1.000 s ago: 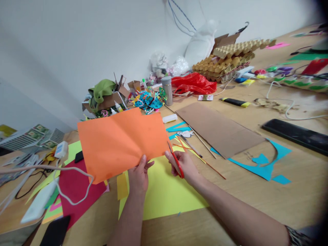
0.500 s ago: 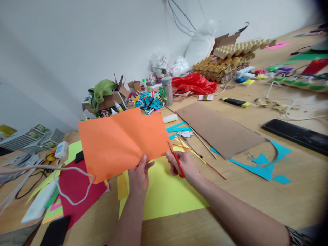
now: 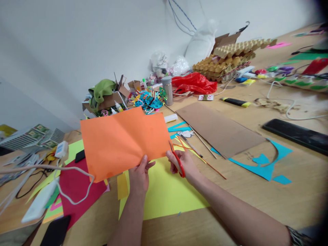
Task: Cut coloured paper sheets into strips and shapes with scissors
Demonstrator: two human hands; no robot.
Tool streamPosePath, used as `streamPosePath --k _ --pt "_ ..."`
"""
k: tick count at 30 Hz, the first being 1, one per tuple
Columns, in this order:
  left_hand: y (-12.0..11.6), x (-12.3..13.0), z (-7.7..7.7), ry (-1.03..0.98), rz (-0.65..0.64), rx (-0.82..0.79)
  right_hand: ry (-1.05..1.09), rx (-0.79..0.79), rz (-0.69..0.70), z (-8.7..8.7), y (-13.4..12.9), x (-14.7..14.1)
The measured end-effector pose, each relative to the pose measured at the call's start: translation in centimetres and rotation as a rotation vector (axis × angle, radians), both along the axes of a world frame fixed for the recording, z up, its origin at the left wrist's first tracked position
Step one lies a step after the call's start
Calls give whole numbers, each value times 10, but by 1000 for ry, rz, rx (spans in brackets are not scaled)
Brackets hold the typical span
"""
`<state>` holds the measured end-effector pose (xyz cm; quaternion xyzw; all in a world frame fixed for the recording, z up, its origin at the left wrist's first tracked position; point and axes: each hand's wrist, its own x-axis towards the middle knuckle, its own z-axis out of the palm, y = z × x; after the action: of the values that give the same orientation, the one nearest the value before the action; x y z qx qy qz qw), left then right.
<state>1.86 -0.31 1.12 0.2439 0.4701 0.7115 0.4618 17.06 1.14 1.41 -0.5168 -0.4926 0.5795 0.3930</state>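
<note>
My left hand (image 3: 139, 176) pinches the lower edge of an orange sheet of paper (image 3: 120, 140), thumb in front and fingers behind it. The sheet is held up above the table and has a notch in its top edge. Red-handled scissors (image 3: 178, 161) are in my right hand (image 3: 185, 165), their blades pointing up beside the sheet's right edge. Whether the blades touch the paper I cannot tell. Beneath both hands lies a large yellow sheet (image 3: 169, 194) on the table.
Brown cardboard (image 3: 217, 128) lies right of centre, with blue paper scraps (image 3: 263, 169) beside it. A box cutter (image 3: 235, 102), a black case (image 3: 297, 135) and egg trays (image 3: 222, 66) are farther off. On the left are red paper (image 3: 77, 184), a white cable (image 3: 74, 203) and a phone (image 3: 55, 230).
The orange sheet has shifted very slightly to the right. Both hands and the scissors are almost where they were, with the same grips.
</note>
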Motion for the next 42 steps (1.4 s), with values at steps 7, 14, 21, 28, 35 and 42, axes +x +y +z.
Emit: streamPosePath --k 7,14,21,28,35,42 --pt "0 0 -1 -16 -2 -20 -7 -3 -31 2 0 0" --pt "0 0 -1 -8 -14 -1 26 -10 -53 -2 0 -2" --pt "-1 0 -2 11 -18 -5 42 -40 -64 -1 -1 -2" --pt "-1 0 -2 9 -10 -13 7 -7 -53 0 0 -2" --pt "-2 1 -1 10 -36 -30 -21 -4 -53 2 1 1" --pt "-4 1 0 16 -59 -20 -42 11 -47 2 2 3"
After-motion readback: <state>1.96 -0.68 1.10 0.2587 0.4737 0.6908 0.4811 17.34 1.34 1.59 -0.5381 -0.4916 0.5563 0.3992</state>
